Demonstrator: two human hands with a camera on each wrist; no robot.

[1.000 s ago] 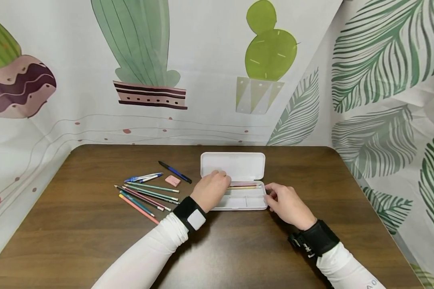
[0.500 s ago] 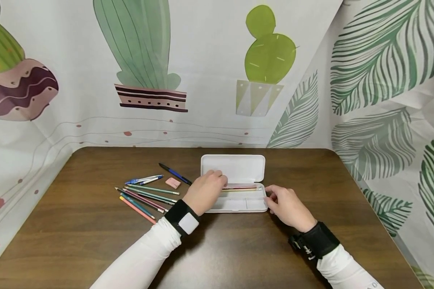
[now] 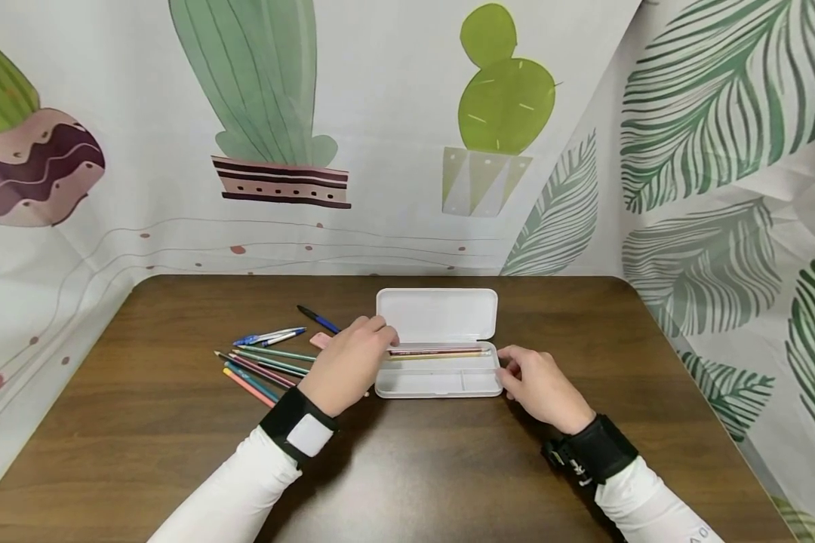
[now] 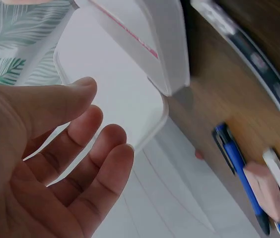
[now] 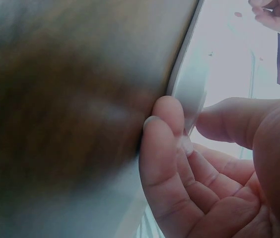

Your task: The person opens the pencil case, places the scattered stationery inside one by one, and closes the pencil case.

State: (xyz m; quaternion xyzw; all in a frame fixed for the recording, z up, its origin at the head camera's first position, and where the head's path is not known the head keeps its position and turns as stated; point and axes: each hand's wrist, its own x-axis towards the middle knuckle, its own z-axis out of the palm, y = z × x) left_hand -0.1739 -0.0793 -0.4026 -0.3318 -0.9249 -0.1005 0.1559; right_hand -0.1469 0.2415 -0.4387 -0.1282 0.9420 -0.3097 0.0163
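A white pencil case (image 3: 417,385) lies with its lid (image 3: 437,314) raised at the back. Several pencils (image 3: 441,353) rest lengthwise in its rear compartment. Beside the case's left end is my left hand (image 3: 349,362), over the ends of the loose pencils. The left wrist view shows this hand's palm and bent fingers (image 4: 115,173) holding nothing, thumb apart from them. My right hand (image 3: 543,388) pinches the case's right end between thumb and fingers; the right wrist view shows the case edge (image 5: 187,84) between them.
Several loose pencils (image 3: 247,388) lie fanned out on the brown table (image 3: 448,467) at left. Behind them are blue-and-white pens (image 3: 269,336), a pink eraser (image 3: 319,340) and a blue-black pen (image 3: 319,320). A printed cloth (image 3: 394,136) hangs behind the table.
My left hand has moved left out of the case toward the loose pencils, uncovering more of the pencils inside. My right hand stays at the case's right end.
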